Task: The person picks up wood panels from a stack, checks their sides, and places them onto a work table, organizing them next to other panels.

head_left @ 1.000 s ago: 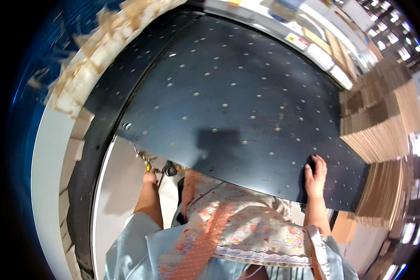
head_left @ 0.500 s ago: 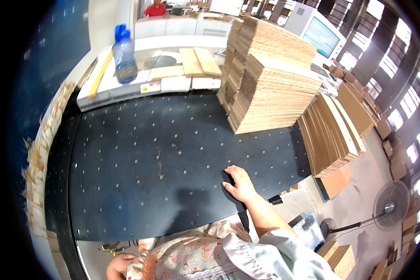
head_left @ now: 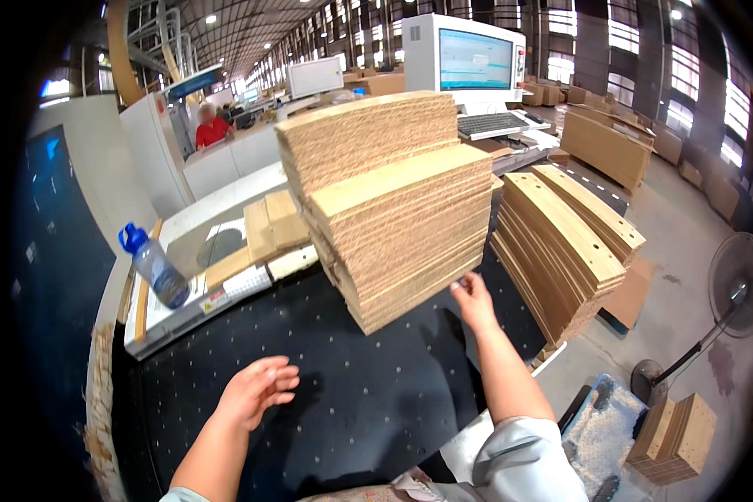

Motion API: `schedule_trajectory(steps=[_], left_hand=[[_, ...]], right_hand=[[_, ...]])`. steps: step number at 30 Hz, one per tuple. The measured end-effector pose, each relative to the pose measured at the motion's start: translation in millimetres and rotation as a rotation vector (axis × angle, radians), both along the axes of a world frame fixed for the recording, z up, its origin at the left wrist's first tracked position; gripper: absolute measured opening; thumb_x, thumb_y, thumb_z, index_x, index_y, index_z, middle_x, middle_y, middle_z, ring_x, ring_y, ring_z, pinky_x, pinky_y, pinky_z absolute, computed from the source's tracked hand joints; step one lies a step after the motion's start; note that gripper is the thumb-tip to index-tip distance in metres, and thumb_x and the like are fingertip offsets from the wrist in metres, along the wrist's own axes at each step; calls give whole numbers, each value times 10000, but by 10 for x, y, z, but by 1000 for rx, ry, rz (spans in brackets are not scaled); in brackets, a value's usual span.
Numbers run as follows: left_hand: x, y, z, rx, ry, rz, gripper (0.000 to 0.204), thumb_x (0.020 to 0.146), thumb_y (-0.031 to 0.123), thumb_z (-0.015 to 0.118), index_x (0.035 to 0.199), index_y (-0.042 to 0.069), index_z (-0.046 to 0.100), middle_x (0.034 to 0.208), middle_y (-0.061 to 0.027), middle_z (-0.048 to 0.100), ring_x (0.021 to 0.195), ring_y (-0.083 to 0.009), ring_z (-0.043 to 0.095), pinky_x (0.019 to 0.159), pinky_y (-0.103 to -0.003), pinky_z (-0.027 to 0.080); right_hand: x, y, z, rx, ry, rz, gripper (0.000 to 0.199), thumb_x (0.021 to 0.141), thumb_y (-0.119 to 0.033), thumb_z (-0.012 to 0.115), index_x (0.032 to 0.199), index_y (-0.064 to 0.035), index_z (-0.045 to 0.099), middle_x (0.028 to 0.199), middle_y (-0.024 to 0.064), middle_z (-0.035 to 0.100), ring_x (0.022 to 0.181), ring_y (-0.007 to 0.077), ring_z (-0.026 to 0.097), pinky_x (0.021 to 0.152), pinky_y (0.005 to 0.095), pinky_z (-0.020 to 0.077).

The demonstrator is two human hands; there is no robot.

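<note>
Stack of chipboard panels (head_left: pixel 393 201) — on black perforated table (head_left: pixel 326 393), ahead and right of centre, long axis running left-near to right-far. Right hand (head_left: pixel 474 299) nearer, fingers loosely spread, fingertips at stack's lower near corner. Left hand (head_left: pixel 255 389) open, empty, hovering over table — well apart.

Two hands (head_left: pixel 255 389), one blue-capped bottle (head_left: pixel 154 266), one fan (head_left: pixel 738 284), two monitors (head_left: pixel 468 57).

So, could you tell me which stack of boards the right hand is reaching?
The tall stepped stack on the black table; the right hand is at its lower corner, unlike the slanted pile.
</note>
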State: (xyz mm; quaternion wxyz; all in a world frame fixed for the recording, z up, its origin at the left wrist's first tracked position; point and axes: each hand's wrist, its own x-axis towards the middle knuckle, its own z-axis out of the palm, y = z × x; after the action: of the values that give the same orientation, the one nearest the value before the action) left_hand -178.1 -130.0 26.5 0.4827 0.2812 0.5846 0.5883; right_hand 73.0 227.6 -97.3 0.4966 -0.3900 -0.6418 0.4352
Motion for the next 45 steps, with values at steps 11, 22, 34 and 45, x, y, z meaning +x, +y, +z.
schedule_trajectory(steps=[11, 22, 34, 45], left_hand=[[3, 2352, 37, 103, -89, 143, 737, 877, 650, 380, 1373, 105, 342, 1415, -109, 352, 1309, -300, 299, 1050, -605, 121], [-102, 2148, 220, 194, -251, 117, 779, 845, 734, 280, 1400, 189, 318, 1411, -84, 378, 1249, -324, 390, 917, -598, 348], [-178, 934, 123, 341, -462, 281, 653, 877, 631, 384, 1353, 184, 416, 1394, -49, 427, 1273, -280, 393, 1002, -473, 353], [449, -86, -847, 302, -481, 412, 571, 877, 570, 456, 1255, 144, 504, 1270, -33, 538, 1195, -237, 470, 986, -407, 377]], right_hand=[[-42, 1894, 794, 130, 106, -322, 792, 859, -488, 558, 1389, 34, 286, 1402, 266, 344, 1304, 363, 346, 1060, 381, 294], [-87, 1560, 860, 101, 81, -147, 575, 882, -498, 553, 1136, 17, 519, 1106, 205, 588, 1050, 282, 547, 905, 358, 410], [-68, 61, 1004, -103, 477, 114, 470, 944, -388, 498, 1152, 27, 572, 1125, 126, 590, 1062, 204, 522, 937, 326, 381], [467, -879, -125, -211, 393, -39, 465, 934, -377, 523, 1205, -1, 552, 1209, 136, 514, 1135, 233, 470, 982, 342, 337]])
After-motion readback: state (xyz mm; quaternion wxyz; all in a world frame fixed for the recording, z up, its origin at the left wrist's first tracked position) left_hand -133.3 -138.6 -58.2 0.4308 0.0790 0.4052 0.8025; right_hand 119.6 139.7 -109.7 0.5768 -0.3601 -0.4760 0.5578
